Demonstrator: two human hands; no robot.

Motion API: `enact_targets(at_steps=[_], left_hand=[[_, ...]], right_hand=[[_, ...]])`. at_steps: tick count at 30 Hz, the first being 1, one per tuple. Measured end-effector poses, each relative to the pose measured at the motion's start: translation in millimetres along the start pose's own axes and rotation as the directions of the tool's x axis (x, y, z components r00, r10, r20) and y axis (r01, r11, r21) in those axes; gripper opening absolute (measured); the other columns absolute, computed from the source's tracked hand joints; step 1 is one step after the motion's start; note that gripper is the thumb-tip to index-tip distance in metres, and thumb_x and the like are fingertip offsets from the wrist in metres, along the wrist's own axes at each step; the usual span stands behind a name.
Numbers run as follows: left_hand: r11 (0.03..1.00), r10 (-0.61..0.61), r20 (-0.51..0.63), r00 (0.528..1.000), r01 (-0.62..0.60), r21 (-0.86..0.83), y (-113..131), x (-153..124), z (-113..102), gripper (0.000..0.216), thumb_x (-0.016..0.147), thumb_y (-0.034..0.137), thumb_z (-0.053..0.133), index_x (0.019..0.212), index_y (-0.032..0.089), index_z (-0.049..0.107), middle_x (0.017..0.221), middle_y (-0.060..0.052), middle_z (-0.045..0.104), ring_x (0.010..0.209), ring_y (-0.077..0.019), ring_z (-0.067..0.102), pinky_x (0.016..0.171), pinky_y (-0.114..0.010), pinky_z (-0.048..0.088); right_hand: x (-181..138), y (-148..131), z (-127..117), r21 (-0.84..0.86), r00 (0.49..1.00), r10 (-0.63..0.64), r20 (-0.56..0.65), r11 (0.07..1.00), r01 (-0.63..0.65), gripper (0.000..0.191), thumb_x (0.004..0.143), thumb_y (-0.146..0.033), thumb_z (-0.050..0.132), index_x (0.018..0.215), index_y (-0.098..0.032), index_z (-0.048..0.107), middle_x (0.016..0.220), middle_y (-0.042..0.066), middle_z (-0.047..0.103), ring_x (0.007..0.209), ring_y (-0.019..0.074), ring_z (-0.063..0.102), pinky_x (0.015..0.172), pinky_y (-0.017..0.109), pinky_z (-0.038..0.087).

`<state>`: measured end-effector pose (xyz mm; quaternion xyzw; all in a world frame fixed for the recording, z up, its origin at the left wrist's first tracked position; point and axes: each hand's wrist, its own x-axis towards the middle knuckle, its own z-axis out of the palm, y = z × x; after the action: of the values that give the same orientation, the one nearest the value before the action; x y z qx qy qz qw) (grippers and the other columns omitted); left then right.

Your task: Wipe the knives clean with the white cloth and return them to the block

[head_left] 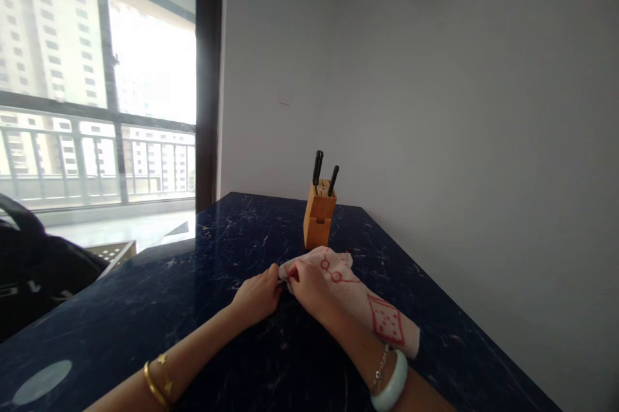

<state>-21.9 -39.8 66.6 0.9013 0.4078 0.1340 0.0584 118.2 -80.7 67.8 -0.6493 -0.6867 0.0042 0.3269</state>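
A white cloth with red drawings (341, 283) lies bunched over the table in front of me. My right hand (309, 286) pinches its gathered left end between thumb and fingers. Close beside it, my left hand (258, 296) is closed, its knuckles against the cloth's tip. A small dark bit shows between the two hands, too little to name, and what the left fingers grip is hidden. Just beyond the cloth stands a wooden knife block (319, 215), upright, with black-handled knives (317, 167) in its top slots.
The dark blue marbled table (251, 225) narrows away toward a grey wall (459, 109) at the back and right. A black bag (43, 264) is at the left edge, near a glass window with a railing. A pale round patch (42, 382) shows at the table's lower left.
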Motion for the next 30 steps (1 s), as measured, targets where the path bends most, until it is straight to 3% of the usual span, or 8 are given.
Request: enact_targets(at_steps=[12,25,30], left_hand=[[1.000,0.015,-0.011,1.000,-0.015,0.027,1.6,0.5,2.5,0.015,0.082,0.024,0.032,0.093,0.018,0.040,0.095,-0.009,0.061,0.088,-0.0234,0.059,0.070,-0.030,0.040],[0.999,0.027,-0.023,0.999,-0.028,-0.025,1.7,0.5,1.2,0.017,0.083,0.025,0.030,0.093,0.017,0.040,0.095,-0.011,0.060,0.087,-0.0235,0.059,0.070,-0.031,0.040],[0.999,0.010,-0.018,1.000,-0.011,-0.031,3.3,-1.1,-1.1,0.016,0.081,0.026,0.033,0.093,0.018,0.040,0.095,-0.010,0.060,0.086,-0.0242,0.059,0.068,-0.031,0.040]], right_hand=[[-6.9,-8.0,-5.1,-0.141,0.998,-0.053,0.018,0.988,0.055,0.022,0.077,-0.012,0.038,0.084,-0.015,0.059,0.084,0.006,0.061,0.080,0.0170,0.055,0.069,0.025,0.036],[-5.0,-6.0,-5.2,-0.080,1.000,-0.016,-0.018,0.997,0.014,0.019,0.074,-0.013,0.042,0.083,-0.019,0.058,0.081,0.003,0.060,0.080,0.0141,0.054,0.070,0.022,0.038],[-3.2,-6.4,-8.3,-0.111,0.996,-0.089,0.025,0.990,0.091,0.020,0.075,-0.012,0.042,0.086,-0.018,0.057,0.086,0.003,0.061,0.083,0.0139,0.054,0.072,0.023,0.036]])
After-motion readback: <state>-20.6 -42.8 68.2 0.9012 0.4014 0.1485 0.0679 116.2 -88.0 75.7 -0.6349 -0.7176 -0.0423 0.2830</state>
